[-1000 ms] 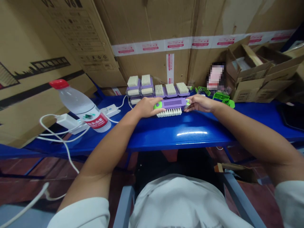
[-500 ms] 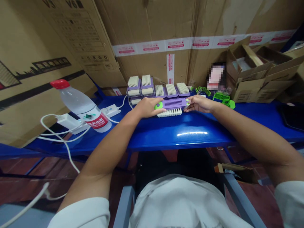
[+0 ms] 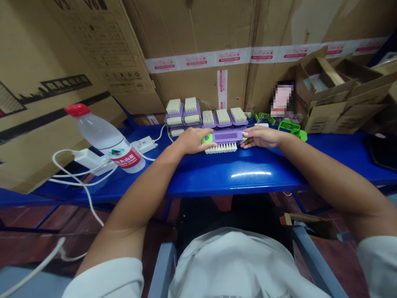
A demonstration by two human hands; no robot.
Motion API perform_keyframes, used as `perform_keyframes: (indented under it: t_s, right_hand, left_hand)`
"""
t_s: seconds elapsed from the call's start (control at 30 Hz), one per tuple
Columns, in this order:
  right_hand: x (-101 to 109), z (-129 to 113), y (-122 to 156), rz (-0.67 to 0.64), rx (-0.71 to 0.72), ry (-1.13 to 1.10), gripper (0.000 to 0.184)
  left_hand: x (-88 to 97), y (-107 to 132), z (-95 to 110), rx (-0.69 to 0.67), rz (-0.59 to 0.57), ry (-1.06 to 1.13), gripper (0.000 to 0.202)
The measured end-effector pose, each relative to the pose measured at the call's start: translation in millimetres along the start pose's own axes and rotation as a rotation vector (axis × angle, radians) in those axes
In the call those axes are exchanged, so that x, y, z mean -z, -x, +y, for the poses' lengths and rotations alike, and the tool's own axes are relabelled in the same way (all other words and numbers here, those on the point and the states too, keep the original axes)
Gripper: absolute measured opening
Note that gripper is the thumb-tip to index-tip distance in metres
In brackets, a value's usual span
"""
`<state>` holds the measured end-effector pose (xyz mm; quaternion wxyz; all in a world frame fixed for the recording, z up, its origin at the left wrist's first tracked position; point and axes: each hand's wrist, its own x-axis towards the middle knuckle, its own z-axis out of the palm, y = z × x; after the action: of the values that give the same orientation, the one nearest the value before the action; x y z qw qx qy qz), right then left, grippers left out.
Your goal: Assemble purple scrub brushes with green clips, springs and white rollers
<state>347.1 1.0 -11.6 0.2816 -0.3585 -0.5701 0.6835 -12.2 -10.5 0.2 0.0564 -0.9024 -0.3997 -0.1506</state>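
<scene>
Head view: left hand (image 3: 195, 140), right hand (image 3: 262, 137) pinch purple brush (image 3: 225, 136) near bench (image 3: 235, 176) far edge.

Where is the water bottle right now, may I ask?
In the head view, the bottle lies on the blue table, left of the left hand, beside a white charger.

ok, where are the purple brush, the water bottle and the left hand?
Purple brush (image 3: 225, 136), head view, slotted back.
Water bottle (image 3: 102, 138), head view, clear middle of the body.
Left hand (image 3: 195, 140), head view, back of the hand.

Warehouse packing area: stacked cardboard cartons (image 3: 198, 29), open boxes (image 3: 328, 99), blue metal workbench (image 3: 235, 182).
</scene>
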Motion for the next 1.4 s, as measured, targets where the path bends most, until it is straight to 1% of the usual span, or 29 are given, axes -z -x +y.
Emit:
perform_keyframes:
  t_s: [0.07,0.17,0.27,0.33,0.5,0.63,0.8,1.07,1.4]
  right_hand:
    - [0.3,-0.3,0.4,0.028,0.043,0.021,0.036]
    - [0.4,0.1,-0.5,0.086,0.133,0.115,0.049]
    - [0.0,1.6,-3.0,0.149,0.235,0.227,0.058]
    - [0.0,2.5,-4.8,0.173,0.28,0.275,0.061]
    - [1.4,1.0,-5.2,0.208,0.357,0.4,0.059]
    - [3.1,-0.4,-4.6,0.239,0.417,0.492,0.057]
    - [5.6,2.1,-6.2,0.221,0.424,0.504,0.06]
    - [6.4,3.6,-6.0,0.222,0.438,0.54,0.06]
    - [6.3,0.0,-1.3,0.182,0.486,0.62,0.053]
  left_hand:
    - [1.2,0.3,0.0,0.021,-0.006,-0.004,0.067]
    - [2.3,0.7,-0.8,0.046,-0.007,-0.013,0.067]
    - [2.3,0.6,-1.4,0.052,-0.01,-0.021,0.066]
    - [2.2,0.2,-0.9,0.053,-0.018,-0.027,0.066]
    - [1.8,-1.1,0.2,0.054,-0.062,-0.034,0.072]
    - [0.4,-1.3,-3.9,0.022,-0.056,-0.012,0.073]
    - [-0.4,-0.9,-8.6,0.013,-0.064,0.022,0.076]
    - [1.9,-0.8,-7.1,0.015,-0.089,0.018,0.08]
    - [3.0,0.2,-8.9,-0.006,-0.044,0.071,0.075]
